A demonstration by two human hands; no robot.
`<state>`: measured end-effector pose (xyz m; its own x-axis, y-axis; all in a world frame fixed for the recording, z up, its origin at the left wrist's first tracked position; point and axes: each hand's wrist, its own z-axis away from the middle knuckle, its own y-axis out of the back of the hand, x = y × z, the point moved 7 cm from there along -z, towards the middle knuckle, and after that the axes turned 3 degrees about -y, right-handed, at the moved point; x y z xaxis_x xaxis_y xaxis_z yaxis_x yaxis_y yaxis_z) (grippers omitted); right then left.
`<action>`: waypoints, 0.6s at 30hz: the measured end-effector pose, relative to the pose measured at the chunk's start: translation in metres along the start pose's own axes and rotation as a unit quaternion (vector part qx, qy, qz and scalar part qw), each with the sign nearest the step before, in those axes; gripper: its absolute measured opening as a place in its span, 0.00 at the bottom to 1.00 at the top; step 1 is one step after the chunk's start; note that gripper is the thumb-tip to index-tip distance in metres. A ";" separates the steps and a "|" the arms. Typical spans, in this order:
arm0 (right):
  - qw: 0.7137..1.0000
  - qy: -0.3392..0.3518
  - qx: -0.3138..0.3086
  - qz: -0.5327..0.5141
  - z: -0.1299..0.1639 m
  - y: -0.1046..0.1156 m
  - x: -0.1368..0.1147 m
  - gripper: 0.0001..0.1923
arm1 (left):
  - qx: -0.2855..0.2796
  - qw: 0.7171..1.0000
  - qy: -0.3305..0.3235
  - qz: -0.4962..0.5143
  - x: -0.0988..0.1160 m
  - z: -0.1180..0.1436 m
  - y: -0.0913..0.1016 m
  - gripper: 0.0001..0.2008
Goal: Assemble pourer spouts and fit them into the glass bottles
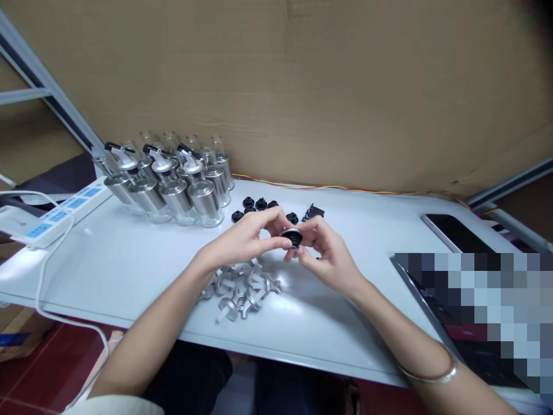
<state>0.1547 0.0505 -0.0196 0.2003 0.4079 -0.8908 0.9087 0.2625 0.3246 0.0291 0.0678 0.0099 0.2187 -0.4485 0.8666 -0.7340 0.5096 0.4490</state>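
Observation:
Between both hands, over the middle of the table, is a bottle pourer cap (292,235) with a silver rim and a black ribbed stopper facing me. My left hand (248,235) pinches its left side with thumb and fingers. From the right, the fingertips of my right hand (326,253) close on the same piece. Several black stoppers (261,203) stand behind my left hand, partly hidden by it. Small black levers (314,212) lie in a bunch just behind my right hand. A heap of silver pourer spouts (235,300) rests on the near side, below my left wrist.
Several glass bottles with steel sleeves (207,199) crowd the back left, three topped with pourers. A power strip (64,212) and white cable (42,276) lie at left. At right are a phone (449,230) and a partly pixelated dark device (432,305). Thin wires (337,187) run along the back.

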 end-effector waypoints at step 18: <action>0.974 0.165 0.056 0.146 0.000 0.003 -0.022 0.10 | 0.081 0.979 -0.122 -0.139 0.013 0.001 0.012 0.07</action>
<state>0.1529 0.0425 0.0006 0.3442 0.7151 -0.6084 0.8682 0.0042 0.4961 0.0223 0.0675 0.0263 0.2797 -0.7257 0.6286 -0.7646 0.2276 0.6030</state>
